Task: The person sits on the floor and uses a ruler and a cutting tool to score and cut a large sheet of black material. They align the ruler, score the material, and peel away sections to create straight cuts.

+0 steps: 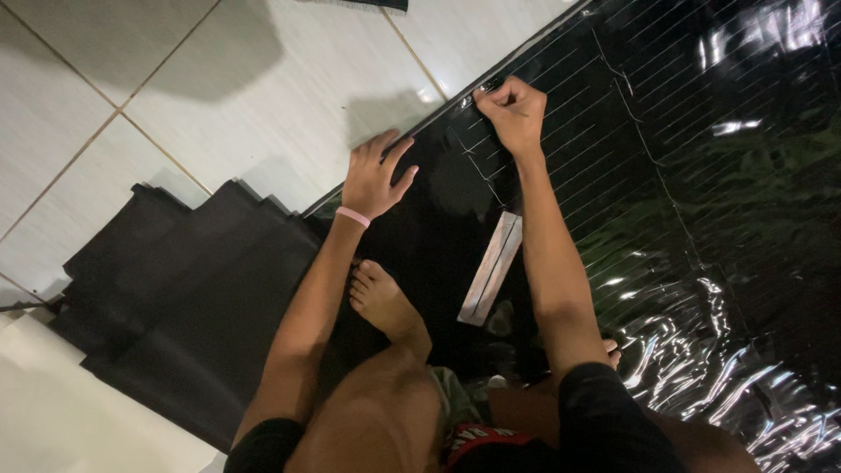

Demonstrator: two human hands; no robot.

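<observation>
**Two hands at the edge of a glossy black sheet on a tiled floor**

The black sheet [701,175] is shiny and film-like, catching bright reflections. It carries thin pale parallel lines running diagonally, crossed by a few longer scored lines, and it wrinkles into crumpled folds toward the lower right. It lies spread over the floor [219,79], covering the right half of the view, its long straight edge running diagonally from the middle of the frame up toward the top right.

The right hand [512,109] sits on that edge near the top centre, its grip closed into a fist with the fingertips pinched tightly around something small and dark at the sheet's border; what it is cannot be made out. The left hand [375,180] lies flat just beside it, lower along the same edge, fingers spread open and pressing down, holding nothing. A pink band [353,216] circles the left wrist.

A flat, narrow metal strip [491,267], dull silver with a dark line down its middle, rests on the sheet between the forearms, near a bare foot [385,302].

Left of the edge, a stack of matte dark pieces [184,298] with stepped corners lies on the pale glossy tiles, which have thin grout lines.
</observation>
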